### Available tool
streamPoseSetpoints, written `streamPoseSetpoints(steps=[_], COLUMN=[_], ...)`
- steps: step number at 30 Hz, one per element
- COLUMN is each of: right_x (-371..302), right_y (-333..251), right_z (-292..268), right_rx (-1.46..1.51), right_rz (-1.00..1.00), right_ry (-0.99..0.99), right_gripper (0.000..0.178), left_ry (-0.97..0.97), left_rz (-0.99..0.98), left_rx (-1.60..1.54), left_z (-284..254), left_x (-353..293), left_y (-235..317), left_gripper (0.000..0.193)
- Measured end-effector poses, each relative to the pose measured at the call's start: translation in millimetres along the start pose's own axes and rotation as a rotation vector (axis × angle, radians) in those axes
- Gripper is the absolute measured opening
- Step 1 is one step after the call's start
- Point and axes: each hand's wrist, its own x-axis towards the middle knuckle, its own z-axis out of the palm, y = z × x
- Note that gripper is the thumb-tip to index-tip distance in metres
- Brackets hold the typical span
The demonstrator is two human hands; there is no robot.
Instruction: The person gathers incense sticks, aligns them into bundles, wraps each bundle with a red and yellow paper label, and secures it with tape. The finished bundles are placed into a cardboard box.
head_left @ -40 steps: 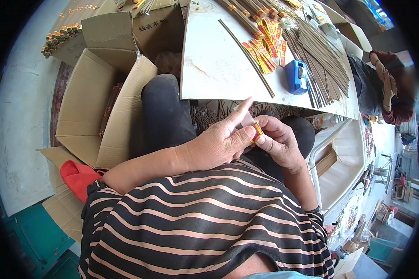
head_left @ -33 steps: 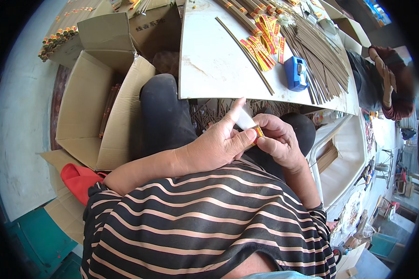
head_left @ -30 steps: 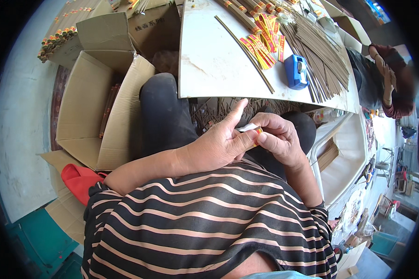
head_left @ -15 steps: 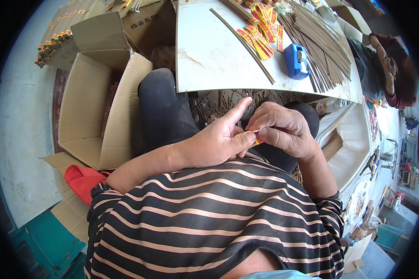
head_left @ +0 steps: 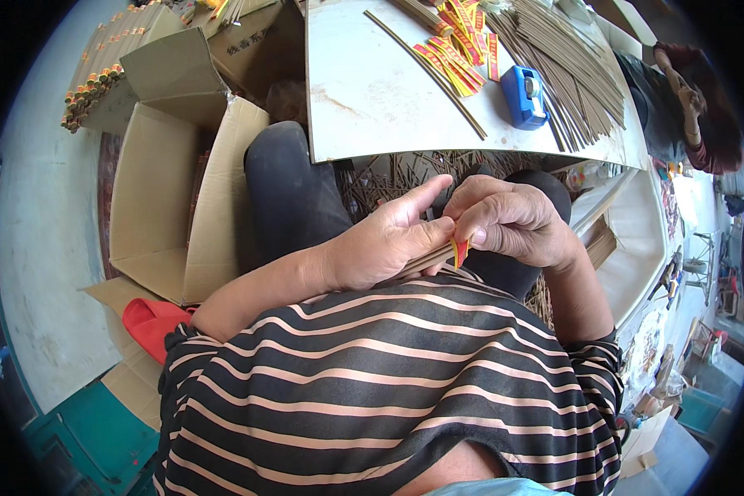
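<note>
Over my lap, my left hand [head_left: 380, 245] is closed around a small bundle of brown incense sticks [head_left: 430, 259], its index finger stretched out. The thumb presses near the end of the bundle. My right hand [head_left: 512, 221] pinches a red and yellow paper label [head_left: 460, 250] between thumb and fingers at that same end. The label lies against the sticks; how far it wraps round them is hidden by my fingers. On the white table ahead are a pile of similar labels [head_left: 455, 62], a blue tape dispenser [head_left: 524, 97] and many loose incense sticks [head_left: 566, 70].
An open cardboard box [head_left: 153, 186] stands at my left, beside a red slipper-like item [head_left: 150, 324]. Banded bundles [head_left: 99, 87] are stacked at the far left. The table edge [head_left: 471, 152] runs just beyond my hands. Another person [head_left: 694, 107] is at the far right.
My hands have turned slightly, so the sticks in my left hand now show. The label shows more fully, and my right fingers have shifted on it.
</note>
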Motion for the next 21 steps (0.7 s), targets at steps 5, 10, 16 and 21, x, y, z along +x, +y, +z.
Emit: streamPoseSetpoints(steps=[5, 10, 16, 21], right_x=[4.6, 3.6, -6.7, 5.9], right_y=[-3.4, 1.2, -4.3, 1.5], right_z=[-8.2, -9.5, 27.6, 41.8], right_rx=[0.052, 0.159, -0.090, -0.053], right_rz=[0.075, -0.005, 0.443, 0.423], right_ry=[-0.098, 0.115, 0.415, 0.483], right_gripper=[0.011, 0.026, 0.050, 0.029], left_ry=[-0.017, 0.111, 0.290, 0.304], left_rz=[0.013, 0.064, 0.159, 0.227], left_rx=[0.023, 0.141, 0.268, 0.259], left_z=[-6.3, -2.0, -0.5, 2.0], left_x=[6.9, 0.1, -4.9, -4.8], left_y=[-8.1, 1.4, 7.8, 6.4], left_gripper=[0.057, 0.060, 0.065, 0.036])
